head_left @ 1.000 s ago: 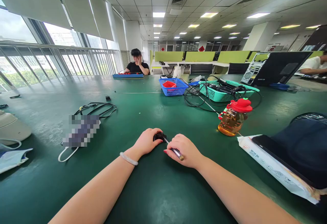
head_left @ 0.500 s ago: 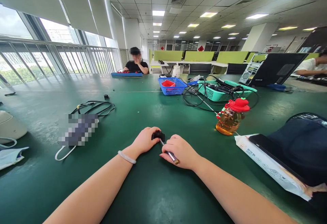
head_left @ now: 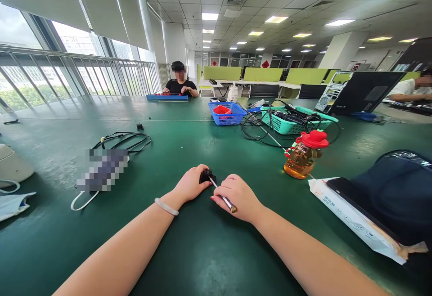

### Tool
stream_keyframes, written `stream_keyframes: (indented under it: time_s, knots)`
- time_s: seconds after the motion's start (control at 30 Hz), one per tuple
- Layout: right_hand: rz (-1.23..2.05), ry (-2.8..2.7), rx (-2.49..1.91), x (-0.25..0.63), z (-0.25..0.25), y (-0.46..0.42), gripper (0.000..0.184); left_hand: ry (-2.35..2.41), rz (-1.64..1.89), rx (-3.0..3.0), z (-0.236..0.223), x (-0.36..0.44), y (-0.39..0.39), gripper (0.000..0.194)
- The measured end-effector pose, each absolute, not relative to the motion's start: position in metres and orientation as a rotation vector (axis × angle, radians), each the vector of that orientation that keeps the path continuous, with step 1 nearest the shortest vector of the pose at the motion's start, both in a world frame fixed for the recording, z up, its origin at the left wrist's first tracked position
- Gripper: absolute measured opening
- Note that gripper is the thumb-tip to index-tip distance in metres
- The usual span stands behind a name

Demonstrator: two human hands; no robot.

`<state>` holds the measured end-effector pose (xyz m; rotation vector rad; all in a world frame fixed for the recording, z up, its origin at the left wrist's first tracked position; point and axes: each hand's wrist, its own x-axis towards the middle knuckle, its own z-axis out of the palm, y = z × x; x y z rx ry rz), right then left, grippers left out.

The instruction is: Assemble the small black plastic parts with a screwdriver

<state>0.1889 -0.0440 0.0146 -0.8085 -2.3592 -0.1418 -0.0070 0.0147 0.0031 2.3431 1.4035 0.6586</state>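
A black part [head_left: 204,176] is held by the left fingers [head_left: 203,186], a tool [head_left: 229,203] slanting near-right from it by the right fingers [head_left: 224,190].

Bottle [head_left: 303,156] w/ basket [head_left: 293,123] behind, phone [head_left: 366,208] to R.

Well beyond both hands, the person [head_left: 180,82] had lowered a hand from the face to the blue tray [head_left: 167,97]. At the left hand's [head_left: 191,186] fingertips, the black part [head_left: 206,176] had tilted, and the right hand [head_left: 239,199] had shifted the metal tool's [head_left: 227,202] tip farther up over it.
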Motion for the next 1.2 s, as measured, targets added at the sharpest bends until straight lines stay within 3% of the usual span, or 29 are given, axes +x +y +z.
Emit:
stream_keyframes:
  time_s: [0.4,0.6,1.0,1.2]
  knots:
    - [0.150,-2.190,-0.979,0.196,0.015,-0.040,0.019,1.364,0.632,2.373,0.007,-0.007,0.012,0.034]
    - [0.385,-2.092,-1.054,0.197,0.016,-0.038,0.010,1.394,0.586,2.379,0.007,-0.007,0.012,0.044]
    - [1.048,-1.598,-1.111,0.199,0.010,-0.028,0.030,1.377,0.542,2.458,0.005,-0.009,0.014,0.052]
    - [1.173,-1.351,-1.062,0.201,0.010,-0.022,0.039,1.357,0.555,2.456,0.004,-0.009,0.014,0.057]
